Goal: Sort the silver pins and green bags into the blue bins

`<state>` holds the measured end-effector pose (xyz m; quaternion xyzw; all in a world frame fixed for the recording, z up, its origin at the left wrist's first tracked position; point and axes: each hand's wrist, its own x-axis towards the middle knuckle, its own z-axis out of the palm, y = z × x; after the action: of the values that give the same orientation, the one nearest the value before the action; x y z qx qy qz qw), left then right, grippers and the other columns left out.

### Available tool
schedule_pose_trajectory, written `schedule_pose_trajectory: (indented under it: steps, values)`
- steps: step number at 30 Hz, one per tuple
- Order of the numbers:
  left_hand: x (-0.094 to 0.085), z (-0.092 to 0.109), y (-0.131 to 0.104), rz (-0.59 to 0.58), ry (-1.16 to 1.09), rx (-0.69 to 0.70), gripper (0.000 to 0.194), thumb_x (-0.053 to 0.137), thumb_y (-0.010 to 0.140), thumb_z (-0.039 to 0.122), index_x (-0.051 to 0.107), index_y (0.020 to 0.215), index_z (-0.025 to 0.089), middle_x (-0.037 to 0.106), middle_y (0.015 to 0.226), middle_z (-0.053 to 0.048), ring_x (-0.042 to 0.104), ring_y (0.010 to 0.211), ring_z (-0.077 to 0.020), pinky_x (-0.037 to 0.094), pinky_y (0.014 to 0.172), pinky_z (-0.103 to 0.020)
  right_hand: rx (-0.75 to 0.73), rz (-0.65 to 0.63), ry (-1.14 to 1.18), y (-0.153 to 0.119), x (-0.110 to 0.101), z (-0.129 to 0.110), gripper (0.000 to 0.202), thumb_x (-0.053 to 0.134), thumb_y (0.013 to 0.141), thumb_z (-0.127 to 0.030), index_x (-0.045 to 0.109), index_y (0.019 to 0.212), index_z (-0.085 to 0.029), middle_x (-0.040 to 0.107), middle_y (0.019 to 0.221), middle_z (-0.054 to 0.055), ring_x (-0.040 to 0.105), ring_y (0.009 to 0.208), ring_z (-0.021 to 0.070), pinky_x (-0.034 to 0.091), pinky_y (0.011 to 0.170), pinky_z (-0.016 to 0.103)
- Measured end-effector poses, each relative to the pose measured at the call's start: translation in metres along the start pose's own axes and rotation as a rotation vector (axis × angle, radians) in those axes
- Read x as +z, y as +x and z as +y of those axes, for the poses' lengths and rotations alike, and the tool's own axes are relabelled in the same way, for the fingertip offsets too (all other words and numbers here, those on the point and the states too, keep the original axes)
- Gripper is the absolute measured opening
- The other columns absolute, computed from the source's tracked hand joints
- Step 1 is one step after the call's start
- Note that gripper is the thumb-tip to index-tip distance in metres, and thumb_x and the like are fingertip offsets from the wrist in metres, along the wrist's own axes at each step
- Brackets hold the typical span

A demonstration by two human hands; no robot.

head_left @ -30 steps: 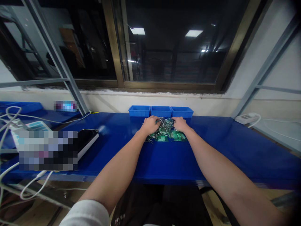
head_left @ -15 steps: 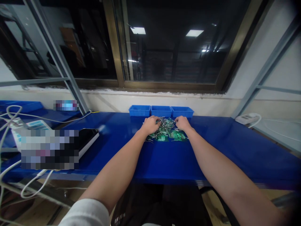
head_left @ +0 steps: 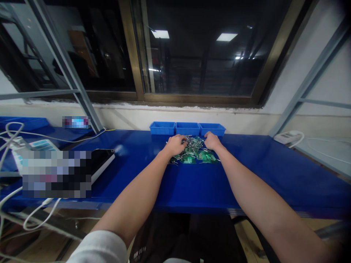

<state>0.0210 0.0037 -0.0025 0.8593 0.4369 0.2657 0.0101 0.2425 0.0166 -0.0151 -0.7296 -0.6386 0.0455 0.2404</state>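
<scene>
A pile of thin metal pieces and green packets [head_left: 193,150] lies on the blue table [head_left: 192,190]. My left hand [head_left: 176,145] rests at the pile's left side, its fingers bent in toward the metal pieces; whether anything is between the fingertips is too small to tell. At the pile's right edge is my right hand [head_left: 212,141], with its fingers curled and near the metal pieces; what it holds, if anything, cannot be made out. Just behind the pile stand three blue trays in a row: left [head_left: 162,128], middle [head_left: 188,128] and right [head_left: 212,129].
On the left are a dark device with a white edge [head_left: 103,162], white cables [head_left: 33,228] and a lit, blurred screen [head_left: 76,122]. A white power strip [head_left: 288,137] sits at the right by a metal post. Behind the table is a window.
My right hand has shifted very slightly, its fingertips raised a little at the pile's edge. My left hand stays nearly where it was.
</scene>
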Motion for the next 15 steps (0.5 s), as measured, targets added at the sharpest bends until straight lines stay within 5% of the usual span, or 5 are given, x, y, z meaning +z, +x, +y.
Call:
schedule_pose_trajectory:
  steps: [8, 15]
  values:
    - [0.001, 0.003, -0.001, 0.046, -0.075, 0.058, 0.034, 0.048, 0.082, 0.034, 0.057, 0.110, 0.017, 0.064, 0.102, -0.007, 0.058, 0.093, -0.0187, 0.044, 0.081, -0.028, -0.209, 0.010, 0.141, -0.014, -0.010, -0.031, 0.024, 0.045, 0.079, -0.017, 0.053, 0.102, -0.017, 0.063, 0.090, 0.010, 0.057, 0.084, 0.0212, 0.040, 0.070, 0.028]
    - [-0.005, 0.010, 0.000, -0.004, -0.053, 0.149, 0.026, 0.040, 0.087, 0.032, 0.063, 0.084, 0.020, 0.066, 0.087, -0.003, 0.059, 0.082, -0.0165, 0.040, 0.075, -0.027, -0.395, 0.012, 0.246, -0.024, -0.013, -0.048, 0.019, 0.043, 0.083, -0.024, 0.052, 0.098, -0.018, 0.060, 0.069, 0.003, 0.054, 0.067, 0.0167, 0.038, 0.064, 0.027]
